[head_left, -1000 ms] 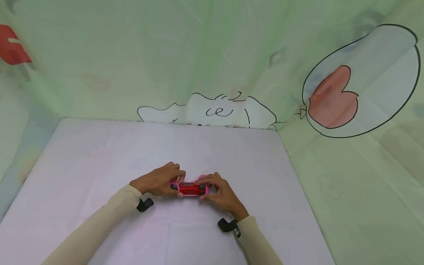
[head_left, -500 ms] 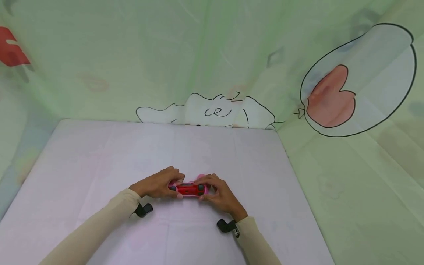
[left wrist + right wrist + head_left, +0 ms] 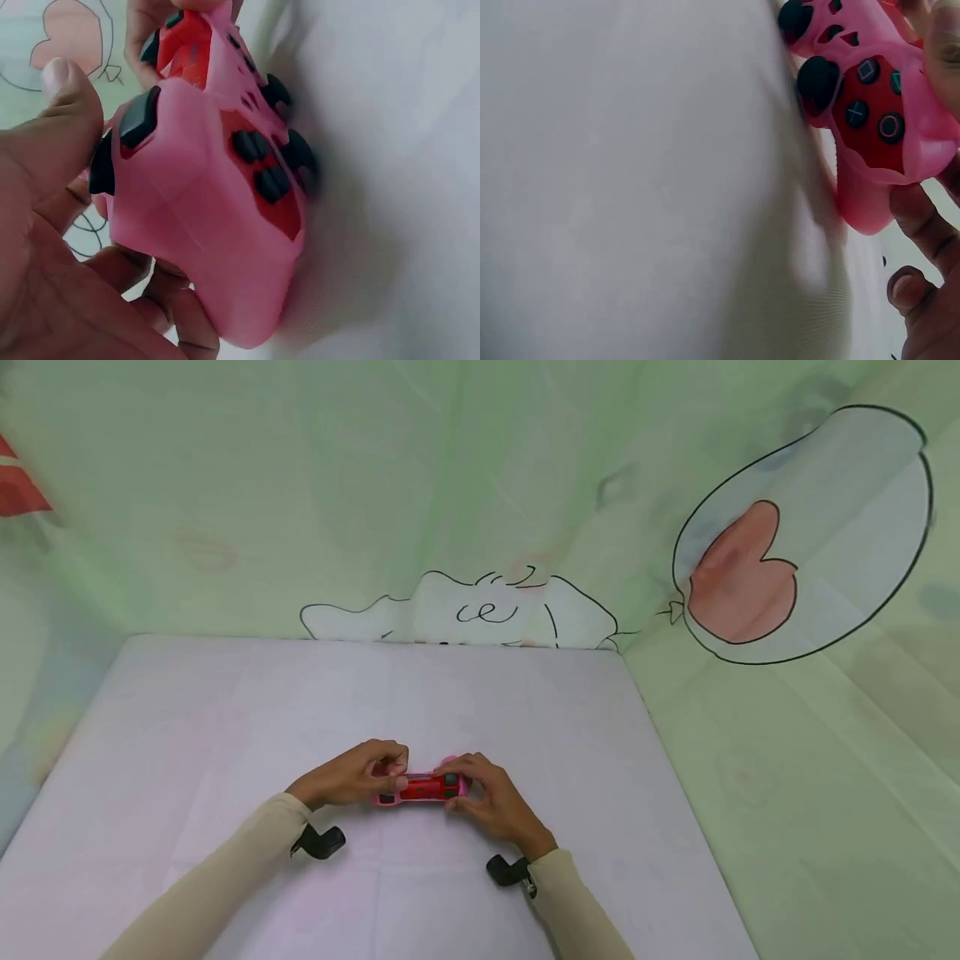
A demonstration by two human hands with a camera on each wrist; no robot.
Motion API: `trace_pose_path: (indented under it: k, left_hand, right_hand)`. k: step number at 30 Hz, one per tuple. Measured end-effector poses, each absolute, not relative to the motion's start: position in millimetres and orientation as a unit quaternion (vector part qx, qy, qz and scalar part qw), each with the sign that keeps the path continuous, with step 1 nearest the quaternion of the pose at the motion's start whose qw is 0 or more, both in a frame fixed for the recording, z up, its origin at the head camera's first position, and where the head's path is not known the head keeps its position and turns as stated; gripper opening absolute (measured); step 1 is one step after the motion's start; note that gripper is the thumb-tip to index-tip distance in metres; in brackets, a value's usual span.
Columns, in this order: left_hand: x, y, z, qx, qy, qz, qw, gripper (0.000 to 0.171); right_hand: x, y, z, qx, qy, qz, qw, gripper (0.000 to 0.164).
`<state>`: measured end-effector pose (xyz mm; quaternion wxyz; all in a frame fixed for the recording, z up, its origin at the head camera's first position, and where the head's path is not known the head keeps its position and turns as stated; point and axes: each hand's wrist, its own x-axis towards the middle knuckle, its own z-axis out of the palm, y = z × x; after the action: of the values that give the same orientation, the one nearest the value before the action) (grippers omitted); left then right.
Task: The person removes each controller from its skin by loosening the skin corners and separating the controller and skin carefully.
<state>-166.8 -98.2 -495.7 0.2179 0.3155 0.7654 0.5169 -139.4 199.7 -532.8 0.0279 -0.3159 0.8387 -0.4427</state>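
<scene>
A red game controller (image 3: pixel 426 788) with a pink rubbery cover (image 3: pixel 195 180) stands on its edge on the table, thumbsticks facing down toward the cloth. My left hand (image 3: pixel 356 774) holds its left end, the thumb over the back by the black trigger button (image 3: pixel 139 120) and fingers curled around the grip. My right hand (image 3: pixel 495 797) grips the other end between thumb and fingers. In the right wrist view, the cover frames the round symbol buttons (image 3: pixel 874 112). Bare red body (image 3: pixel 191 64) shows along the controller's top, between the hands.
A white cloth covers the table (image 3: pixel 262 710). Green fabric walls (image 3: pixel 300 485) with a drawn balloon and heart (image 3: pixel 742 577) stand at the back and sides. Black wrist cameras (image 3: pixel 322 842) sit on both forearms.
My left thumb has moved from the controller's near edge up onto its red body, and the left fingers have curled in. My right hand keeps its grip. The head view has shifted slightly.
</scene>
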Motion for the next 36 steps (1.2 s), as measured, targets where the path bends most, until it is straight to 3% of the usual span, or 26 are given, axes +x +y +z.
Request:
trace_pose_path:
  k: [4, 15, 23, 36]
  left_hand:
    - [-161, -102, -496, 0.290, 0.762, 0.536, 0.218, 0.025]
    - [-138, -113, -525, 0.258, 0.737, 0.614, 0.115, 0.024]
    - [-129, -108, -506, 0.274, 0.837, 0.473, 0.032, 0.036]
    - [-108, -100, -495, 0.285, 0.885, 0.347, -0.123, 0.034]
  right_hand:
    - [-137, 199, -531, -0.311, 0.850, -0.426, 0.015, 0.052]
    - [-132, 195, -535, -0.321, 0.849, -0.420, -0.007, 0.053]
    - [-129, 197, -533, -0.320, 0.854, -0.409, -0.024, 0.053]
    - [-130, 198, -532, -0.321, 0.856, -0.404, -0.024, 0.054]
